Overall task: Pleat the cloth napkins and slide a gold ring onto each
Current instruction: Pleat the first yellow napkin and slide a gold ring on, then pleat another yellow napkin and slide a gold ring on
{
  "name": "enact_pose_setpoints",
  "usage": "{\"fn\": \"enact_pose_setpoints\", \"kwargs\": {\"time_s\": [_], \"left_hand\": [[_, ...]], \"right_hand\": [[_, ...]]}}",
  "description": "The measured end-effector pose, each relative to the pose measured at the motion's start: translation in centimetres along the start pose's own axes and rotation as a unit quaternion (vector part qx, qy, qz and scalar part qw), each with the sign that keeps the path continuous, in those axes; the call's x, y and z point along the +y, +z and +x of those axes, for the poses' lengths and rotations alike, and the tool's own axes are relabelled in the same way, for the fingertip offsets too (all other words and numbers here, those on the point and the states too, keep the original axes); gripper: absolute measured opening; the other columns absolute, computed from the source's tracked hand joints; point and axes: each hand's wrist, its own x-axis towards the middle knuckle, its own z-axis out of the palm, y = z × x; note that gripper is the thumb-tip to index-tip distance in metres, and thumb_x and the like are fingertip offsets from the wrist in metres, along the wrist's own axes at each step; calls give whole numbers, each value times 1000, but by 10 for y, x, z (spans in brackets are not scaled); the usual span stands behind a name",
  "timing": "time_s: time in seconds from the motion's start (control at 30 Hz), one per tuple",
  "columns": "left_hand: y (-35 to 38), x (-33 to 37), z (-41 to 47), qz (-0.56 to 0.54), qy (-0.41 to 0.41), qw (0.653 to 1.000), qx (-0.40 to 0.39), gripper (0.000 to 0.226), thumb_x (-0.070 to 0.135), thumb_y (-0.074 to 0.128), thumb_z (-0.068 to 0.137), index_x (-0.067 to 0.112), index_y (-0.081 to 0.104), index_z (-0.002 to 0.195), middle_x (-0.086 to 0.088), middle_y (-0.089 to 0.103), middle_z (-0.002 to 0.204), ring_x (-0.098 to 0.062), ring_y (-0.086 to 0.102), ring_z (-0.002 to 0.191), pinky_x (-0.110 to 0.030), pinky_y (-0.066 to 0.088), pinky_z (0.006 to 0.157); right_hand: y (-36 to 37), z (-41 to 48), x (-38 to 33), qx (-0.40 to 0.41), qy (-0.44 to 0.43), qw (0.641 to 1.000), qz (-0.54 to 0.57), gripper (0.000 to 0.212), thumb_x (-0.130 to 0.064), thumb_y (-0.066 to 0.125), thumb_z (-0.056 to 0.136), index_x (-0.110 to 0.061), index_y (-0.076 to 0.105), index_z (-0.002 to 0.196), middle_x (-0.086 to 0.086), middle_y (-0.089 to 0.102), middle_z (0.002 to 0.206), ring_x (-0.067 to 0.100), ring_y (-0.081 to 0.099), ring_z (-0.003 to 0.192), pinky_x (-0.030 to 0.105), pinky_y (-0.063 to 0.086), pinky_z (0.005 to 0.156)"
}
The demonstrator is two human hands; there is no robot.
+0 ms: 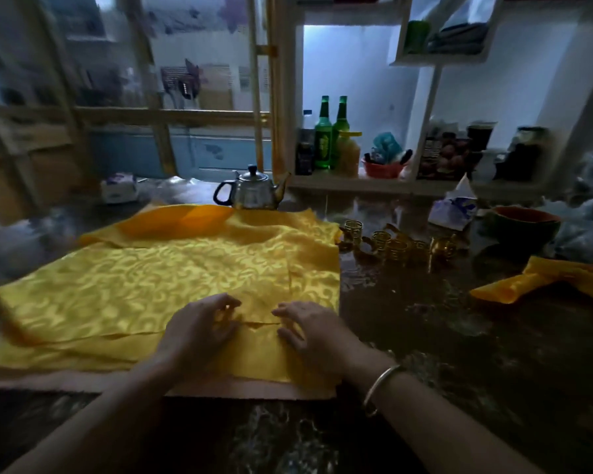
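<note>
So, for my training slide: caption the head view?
Left hand and right hand pinch the near edge of a yellow napkin; gold rings wait beside it.

We are looking at a home kitchen: a steel teapot [254,193] is standing on the dark counter [425,336], two green bottles [323,138] and a yellow-lidded jar [348,155] are crowding the open white shelves [356,186] behind it, and a bowl [522,227] is sitting near a white packet [454,206] at right.
</note>
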Motion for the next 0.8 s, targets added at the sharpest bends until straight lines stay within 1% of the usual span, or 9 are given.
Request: {"fn": "enact_pose_setpoints", "kwargs": {"time_s": [0.07, 0.17, 0.27, 0.37, 0.5, 0.6, 0.67, 0.73, 0.8], "left_hand": [[-3, -5, 1, 22, 10, 1000, 10, 33, 38, 71, 83, 33, 65, 115, 6, 70, 111, -15, 65, 103, -31, 51, 81], [-1, 1, 8, 87, 31, 995, 30, 32, 51, 65, 84, 35, 67, 111, 10, 69, 109, -14, 65, 101, -30, 50, 78], [-2, 7, 14, 136, 59, 987, 59, 27, 44, 52, 93, 29, 71, 104, 4, 72, 101, -21, 67, 96, -31, 49, 75], [-8, 10, 16, 150, 56, 984, 76, 27, 37, 43, 99, 22, 66, 101, -1, 70, 92, -25, 66, 88, -31, 44, 66], [-23, 6, 13, -36, 45, 997, 48, 22, 30, 49, 99, 18, 65, 91, 0, 67, 78, -21, 63, 72, -34, 47, 61], [-42, 0, 6, -160, 33, 984, -71, 22, 25, 49, 101, 17, 62, 85, 3, 57, 69, -14, 50, 58, -25, 37, 52], [-55, -5, -3, -243, 16, 961, -134, 24, 26, 46, 102, 18, 60, 84, 3, 53, 72, -14, 46, 64, -24, 36, 58], [-66, -14, -12, -264, -4, 955, -136, 24, 27, 44, 102, 16, 62, 90, 2, 56, 80, -12, 50, 72, -23, 39, 64], [-73, -28, -20, -243, -18, 965, -99, 23, 26, 45, 102, 17, 63, 91, 2, 58, 80, -7, 51, 69, -20, 40, 61]], "right_hand": [[6, 5, -6, -4, 3, 999, -54, 43, -38, 48, 99, -26, 47, 139, -5, 42, 149, 14, 36, 137, 28, 28, 109], [9, 5, -8, 24, 36, 998, -50, 40, -39, 55, 95, -30, 51, 133, -4, 52, 138, 15, 45, 127, 29, 35, 104], [9, 9, -8, 58, 66, 996, -30, 37, -39, 61, 91, -35, 54, 127, -5, 58, 124, 14, 51, 116, 30, 42, 99], [4, 13, -9, 83, 62, 995, -2, 46, -37, 68, 87, -34, 51, 130, -10, 56, 123, 9, 49, 116, 27, 44, 97], [-5, 25, -2, 122, 41, 992, 13, 53, -37, 72, 84, -29, 53, 133, -7, 53, 133, 12, 43, 126, 27, 37, 102], [-13, 35, 6, 136, 41, 990, 15, 45, -29, 70, 87, -28, 56, 130, -3, 53, 136, 16, 41, 129, 36, 38, 105], [-18, 38, 10, 121, 50, 991, -6, 47, -23, 69, 88, -25, 54, 133, -3, 49, 140, 16, 37, 133, 38, 37, 108], [-19, 42, 11, 75, 51, 994, -63, 46, -27, 67, 89, -24, 54, 133, -9, 44, 144, 13, 31, 136, 35, 35, 108], [-17, 46, 10, 36, 24, 993, -113, 31, -32, 64, 91, -26, 62, 121, -13, 46, 142, 12, 28, 138, 37, 35, 107]]}}
